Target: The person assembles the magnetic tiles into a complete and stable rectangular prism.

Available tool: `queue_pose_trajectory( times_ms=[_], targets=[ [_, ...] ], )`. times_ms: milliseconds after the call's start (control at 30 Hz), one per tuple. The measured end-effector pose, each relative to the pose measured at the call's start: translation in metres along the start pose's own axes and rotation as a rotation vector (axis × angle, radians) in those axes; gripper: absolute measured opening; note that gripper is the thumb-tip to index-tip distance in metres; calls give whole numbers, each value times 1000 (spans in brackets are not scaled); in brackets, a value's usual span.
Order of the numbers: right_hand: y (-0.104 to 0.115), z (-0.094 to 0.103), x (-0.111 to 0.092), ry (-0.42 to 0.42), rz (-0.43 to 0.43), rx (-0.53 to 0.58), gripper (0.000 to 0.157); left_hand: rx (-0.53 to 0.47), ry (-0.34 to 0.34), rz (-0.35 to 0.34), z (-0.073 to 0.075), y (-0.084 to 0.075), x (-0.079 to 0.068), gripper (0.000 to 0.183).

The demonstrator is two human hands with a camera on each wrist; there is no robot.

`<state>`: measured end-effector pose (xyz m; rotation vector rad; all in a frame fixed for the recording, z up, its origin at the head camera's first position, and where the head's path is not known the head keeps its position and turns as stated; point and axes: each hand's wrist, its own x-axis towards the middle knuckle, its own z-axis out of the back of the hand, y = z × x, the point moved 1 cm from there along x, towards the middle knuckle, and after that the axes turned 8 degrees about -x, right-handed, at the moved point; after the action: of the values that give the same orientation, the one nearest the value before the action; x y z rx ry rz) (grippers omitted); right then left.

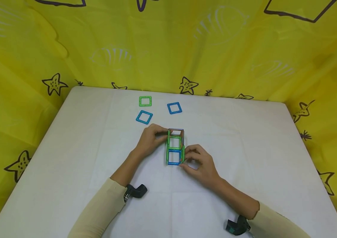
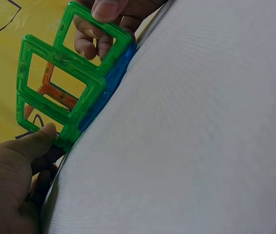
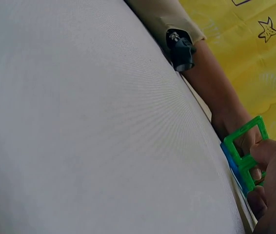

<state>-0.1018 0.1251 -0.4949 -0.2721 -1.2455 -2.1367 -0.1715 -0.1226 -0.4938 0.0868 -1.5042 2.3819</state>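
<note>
A small structure of magnetic tiles, open square frames in green, blue and orange, stands on the white table in the head view. My left hand [image 1: 149, 140] pinches its far left side, with the thumb on a green tile [image 2: 50, 105] in the left wrist view. At the near right side my right hand [image 1: 202, 165] pinches another green tile [image 1: 183, 154] between thumb and fingers. Below the green tiles a blue tile [image 2: 109, 90] lies along the tabletop, and an orange tile [image 2: 57, 92] shows through the frames. Fingertips partly hide the structure's edges.
Beyond the structure lie three loose tiles: a green one [image 1: 145, 105] and two blue ones, the left blue tile [image 1: 146, 112] nearer than the right blue tile [image 1: 176, 112]. A yellow patterned curtain [image 1: 156, 43] hangs behind the white table [image 1: 261, 148].
</note>
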Motion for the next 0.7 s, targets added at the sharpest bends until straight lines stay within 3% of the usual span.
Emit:
queue_pose_trajectory(
  times_ms=[700],
  targets=[
    [9, -1, 3, -46, 23, 9, 31, 5, 11, 8, 0, 0, 1, 21]
  ],
)
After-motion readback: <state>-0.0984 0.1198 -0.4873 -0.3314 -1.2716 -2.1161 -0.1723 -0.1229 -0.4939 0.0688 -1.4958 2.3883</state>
